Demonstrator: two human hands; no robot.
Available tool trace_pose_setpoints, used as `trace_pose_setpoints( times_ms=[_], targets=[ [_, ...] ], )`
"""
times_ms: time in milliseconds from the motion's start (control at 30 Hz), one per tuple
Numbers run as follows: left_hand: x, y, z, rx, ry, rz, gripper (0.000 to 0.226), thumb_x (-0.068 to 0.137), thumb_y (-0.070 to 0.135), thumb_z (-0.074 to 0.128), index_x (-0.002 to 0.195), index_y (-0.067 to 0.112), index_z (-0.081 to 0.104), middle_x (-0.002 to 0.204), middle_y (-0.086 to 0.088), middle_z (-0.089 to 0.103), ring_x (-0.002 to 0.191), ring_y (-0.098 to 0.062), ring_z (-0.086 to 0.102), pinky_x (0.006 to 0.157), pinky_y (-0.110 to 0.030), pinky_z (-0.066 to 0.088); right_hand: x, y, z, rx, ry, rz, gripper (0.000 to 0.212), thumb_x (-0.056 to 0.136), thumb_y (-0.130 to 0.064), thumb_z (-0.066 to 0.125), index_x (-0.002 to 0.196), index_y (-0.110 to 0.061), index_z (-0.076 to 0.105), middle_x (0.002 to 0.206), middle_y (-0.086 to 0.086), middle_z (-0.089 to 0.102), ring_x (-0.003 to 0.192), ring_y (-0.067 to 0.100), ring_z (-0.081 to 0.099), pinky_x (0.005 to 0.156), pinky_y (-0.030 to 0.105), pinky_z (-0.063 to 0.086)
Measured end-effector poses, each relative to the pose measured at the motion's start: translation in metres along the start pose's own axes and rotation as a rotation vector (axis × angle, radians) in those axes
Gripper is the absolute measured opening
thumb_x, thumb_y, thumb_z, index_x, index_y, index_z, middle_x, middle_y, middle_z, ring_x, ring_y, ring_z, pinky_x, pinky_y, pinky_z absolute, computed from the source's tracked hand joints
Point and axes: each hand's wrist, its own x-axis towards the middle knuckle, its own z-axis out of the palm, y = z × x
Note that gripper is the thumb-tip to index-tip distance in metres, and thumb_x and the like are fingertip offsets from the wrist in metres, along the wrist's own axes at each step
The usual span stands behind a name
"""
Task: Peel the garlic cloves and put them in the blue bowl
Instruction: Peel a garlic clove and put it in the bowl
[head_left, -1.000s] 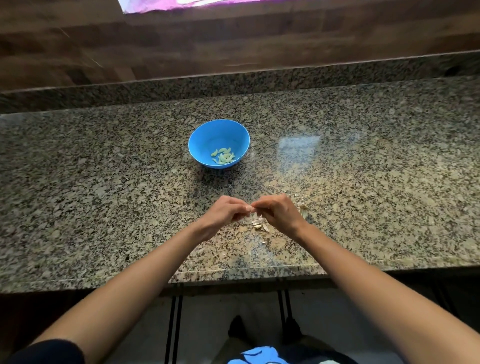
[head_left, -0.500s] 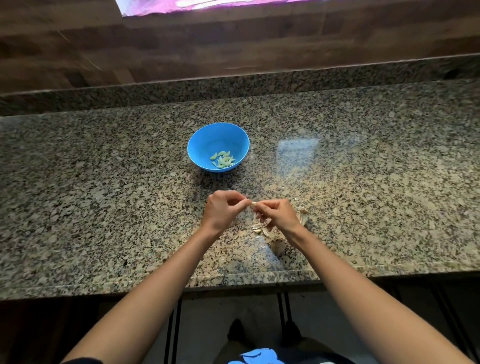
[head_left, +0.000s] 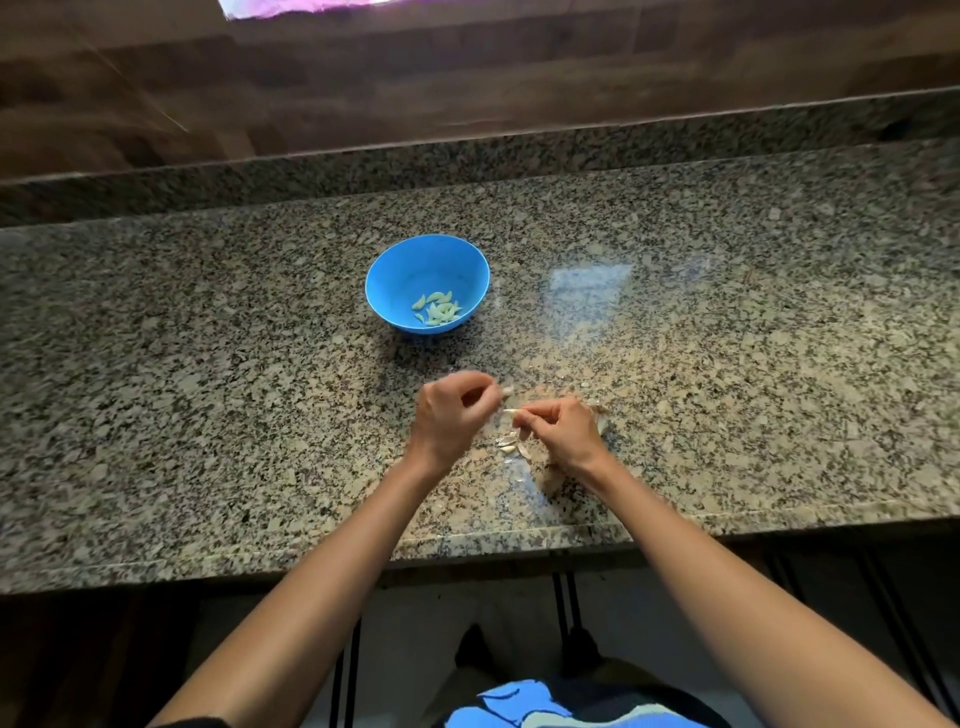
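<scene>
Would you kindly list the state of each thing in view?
blue bowl: upright on counter, part filled.
peeled cloves: loose in the bowl's bottom.
left hand: pinches a pale piece, blurred.
right hand: pinches a pale sliver.
garlic skins: scattered on counter between the hands.

No writing or number can be read (none on the blue bowl (head_left: 395, 280) or counter (head_left: 727, 389))

Blurred left hand (head_left: 451, 418), perhaps a tiny clove (head_left: 507, 391) at its fingers (head_left: 480, 385)
</scene>
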Motion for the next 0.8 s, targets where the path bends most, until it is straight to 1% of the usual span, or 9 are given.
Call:
trace_pose_setpoints(
  times_ms=[100, 200, 333, 433, 533, 633, 700, 733, 800],
  targets=[
    [0.003, -0.017, -0.006, -0.021, -0.063, -0.213, 0.01, 0.088, 0.014, 0.061, 0.087, 0.008, 0.07, 0.07, -0.005, 0.066, 0.053, -0.008, 0.051, 0.044, -0.011, 0.038, -0.006, 0.0, 0.002, 0.109, -0.019, -0.002, 0.011, 0.088, -0.013, 0.057, 0.086, -0.013, 0.068, 0.069, 0.0, 0.065, 0.057, 0.009, 0.055, 0.048, 0.012, 0.04],
    [-0.008, -0.026, -0.001, 0.0, -0.177, -0.31, 0.016, 0.083, 0.011, 0.066, 0.098, 0.01, 0.07, 0.09, 0.0, 0.071, 0.077, -0.009, 0.065, 0.067, -0.016, 0.052, -0.005, -0.006, 0.0, 0.078, -0.049, -0.011, 0.015, 0.09, -0.012, 0.054, 0.081, -0.018, 0.064, 0.069, -0.001, 0.062, 0.058, 0.009, 0.053, 0.049, 0.013, 0.042],
    [-0.013, -0.009, 0.005, -0.246, -0.096, -0.3, 0.02, 0.082, 0.016, 0.068, 0.102, 0.015, 0.07, 0.098, 0.002, 0.071, 0.088, -0.009, 0.067, 0.078, -0.022, 0.054, -0.006, -0.003, 0.004, -0.136, -0.161, 0.007, 0.016, 0.093, -0.016, 0.049, 0.093, -0.008, 0.063, 0.077, 0.004, 0.059, 0.07, 0.017, 0.055, 0.068, 0.027, 0.05],
    [-0.014, 0.0, 0.009, -0.214, -0.166, -0.259, 0.018, 0.079, 0.012, 0.07, 0.097, 0.011, 0.071, 0.091, 0.001, 0.071, 0.081, -0.008, 0.067, 0.075, -0.022, 0.055, -0.009, -0.004, 0.005, -0.205, -0.204, 0.022, 0.02, 0.094, -0.015, 0.046, 0.1, -0.004, 0.061, 0.079, 0.006, 0.058, 0.066, 0.014, 0.052, 0.06, 0.022, 0.046],
    [-0.013, -0.001, 0.009, -0.365, -0.081, -0.394, 0.013, 0.078, -0.001, 0.069, 0.09, 0.006, 0.07, 0.086, -0.009, 0.07, 0.077, -0.019, 0.068, 0.072, -0.026, 0.057, -0.01, -0.005, 0.003, -0.181, -0.189, 0.011, 0.019, 0.093, -0.011, 0.047, 0.1, -0.003, 0.063, 0.079, 0.006, 0.059, 0.061, 0.012, 0.05, 0.054, 0.019, 0.043],
    [-0.014, -0.001, 0.003, -0.865, -0.054, -0.808, 0.014, 0.078, -0.007, 0.064, 0.091, -0.003, 0.067, 0.086, -0.017, 0.068, 0.072, -0.021, 0.067, 0.067, -0.026, 0.058, -0.01, -0.004, 0.003, -0.099, -0.105, -0.001, 0.017, 0.091, -0.009, 0.05, 0.099, -0.007, 0.065, 0.079, 0.007, 0.063, 0.063, 0.019, 0.053, 0.053, 0.023, 0.042],
    [-0.017, -0.008, -0.001, -1.07, 0.012, -0.93, 0.017, 0.077, -0.007, 0.064, 0.094, -0.005, 0.066, 0.086, -0.017, 0.069, 0.069, -0.02, 0.067, 0.061, -0.023, 0.057, -0.01, -0.004, 0.0, -0.135, -0.002, -0.002, 0.017, 0.088, -0.011, 0.057, 0.101, -0.007, 0.067, 0.084, 0.007, 0.068, 0.065, 0.018, 0.059, 0.055, 0.019, 0.047],
    [-0.016, -0.016, -0.005, -1.053, 0.086, -0.915, 0.018, 0.076, -0.006, 0.066, 0.094, -0.004, 0.066, 0.087, -0.016, 0.069, 0.069, -0.019, 0.067, 0.06, -0.021, 0.056, -0.009, -0.003, -0.001, -0.198, 0.055, -0.006, 0.018, 0.085, -0.016, 0.061, 0.099, -0.007, 0.068, 0.085, 0.006, 0.069, 0.068, 0.016, 0.062, 0.059, 0.02, 0.05],
    [-0.012, -0.037, -0.016, -0.732, 0.273, -0.781, 0.016, 0.077, -0.002, 0.068, 0.092, 0.003, 0.067, 0.09, -0.012, 0.069, 0.073, -0.017, 0.067, 0.062, -0.018, 0.055, -0.009, 0.001, -0.005, -0.347, 0.124, 0.004, 0.021, 0.08, -0.026, 0.066, 0.094, -0.01, 0.07, 0.084, 0.003, 0.07, 0.073, 0.015, 0.065, 0.064, 0.023, 0.054]
  ],
)
